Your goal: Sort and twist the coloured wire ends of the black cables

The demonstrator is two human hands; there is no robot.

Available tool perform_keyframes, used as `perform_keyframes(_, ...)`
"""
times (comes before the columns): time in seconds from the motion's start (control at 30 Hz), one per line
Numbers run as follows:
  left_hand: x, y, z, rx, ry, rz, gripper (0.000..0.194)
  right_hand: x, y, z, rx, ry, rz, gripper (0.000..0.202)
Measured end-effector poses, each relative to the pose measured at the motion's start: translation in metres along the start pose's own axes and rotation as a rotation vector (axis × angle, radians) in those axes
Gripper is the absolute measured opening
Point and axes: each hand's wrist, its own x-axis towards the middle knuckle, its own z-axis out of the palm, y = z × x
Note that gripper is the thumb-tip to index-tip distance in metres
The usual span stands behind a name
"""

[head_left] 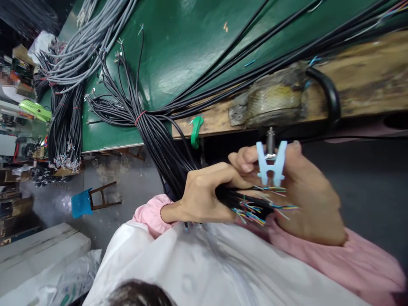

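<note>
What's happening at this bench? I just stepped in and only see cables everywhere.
A person in pink sleeves is working at the edge of a green table. The left hand grips a bundle of black cables near its stripped ends, where coloured wires fan out. The right hand holds a light blue plastic tool just above those wires. More black and grey cable bundles lie across the table.

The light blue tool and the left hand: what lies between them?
In the head view, the right hand's fingertips and stripped coloured wire ends lie between light blue tool and left hand.
</note>
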Motion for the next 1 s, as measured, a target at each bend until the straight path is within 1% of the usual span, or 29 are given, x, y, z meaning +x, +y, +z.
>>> perform_keyframes(0.1, 0.001, -0.002, 0.001, -0.004, 0.023, 0.046, 0.053, 0.000, 0.008, -0.007, 0.179, -0.095, 0.156, 0.063)
perform_keyframes(0.17, 0.001, -0.003, 0.002, -0.002, 0.019, 0.078, 0.058, 0.000, 0.014, -0.013, 0.189, -0.111, 0.189, 0.060)
perform_keyframes(0.23, 0.000, -0.004, 0.002, 0.017, 0.003, 0.076, 0.059, -0.001, 0.020, -0.019, 0.177, -0.116, 0.215, 0.057)
perform_keyframes(0.33, -0.004, -0.007, 0.001, 0.041, -0.025, 0.068, 0.050, -0.007, 0.027, -0.027, 0.146, -0.082, 0.229, 0.051)
perform_keyframes(0.47, -0.014, -0.013, 0.000, 0.053, -0.067, 0.133, 0.028, -0.023, 0.030, -0.032, 0.116, 0.007, 0.201, 0.043)
perform_keyframes(0.53, -0.016, -0.015, -0.003, 0.072, -0.145, 0.136, 0.018, -0.032, 0.026, -0.032, 0.087, 0.063, 0.157, 0.038)
perform_keyframes(0.57, -0.014, -0.015, -0.006, 0.088, -0.212, 0.131, 0.015, -0.036, 0.023, -0.031, 0.062, 0.088, 0.121, 0.036)
perform_keyframes(0.63, -0.006, -0.013, -0.016, 0.121, -0.371, 0.137, 0.018, -0.041, 0.017, -0.031, -0.004, 0.080, 0.005, 0.033)
perform_keyframes(0.67, 0.000, -0.012, -0.023, 0.128, -0.459, 0.157, 0.021, -0.042, 0.014, -0.032, -0.048, 0.046, -0.069, 0.033)
perform_keyframes(0.7, 0.007, -0.010, -0.030, 0.127, -0.520, 0.178, 0.024, -0.043, 0.013, -0.033, -0.096, -0.010, -0.132, 0.035)
perform_keyframes(0.73, 0.015, -0.008, -0.037, 0.137, -0.611, 0.183, 0.026, -0.044, 0.013, -0.034, -0.153, -0.084, -0.170, 0.036)
perform_keyframes(0.8, 0.027, -0.006, -0.050, 0.120, -0.744, 0.198, 0.023, -0.044, 0.018, -0.034, -0.264, -0.253, -0.174, 0.032)
perform_keyframes(0.87, 0.032, -0.005, -0.056, 0.112, -0.778, 0.223, 0.019, -0.045, 0.027, -0.030, -0.346, -0.372, -0.117, 0.022)
perform_keyframes(0.9, 0.032, -0.006, -0.057, 0.115, -0.770, 0.234, 0.019, -0.046, 0.032, -0.026, -0.371, -0.376, -0.110, 0.020)
perform_keyframes(0.93, 0.029, -0.007, -0.056, 0.122, -0.755, 0.242, 0.020, -0.047, 0.037, -0.022, -0.388, -0.350, -0.119, 0.021)
perform_keyframes(1.0, 0.020, -0.008, -0.051, 0.153, -0.711, 0.228, 0.024, -0.049, 0.045, -0.016, -0.409, -0.244, -0.153, 0.029)
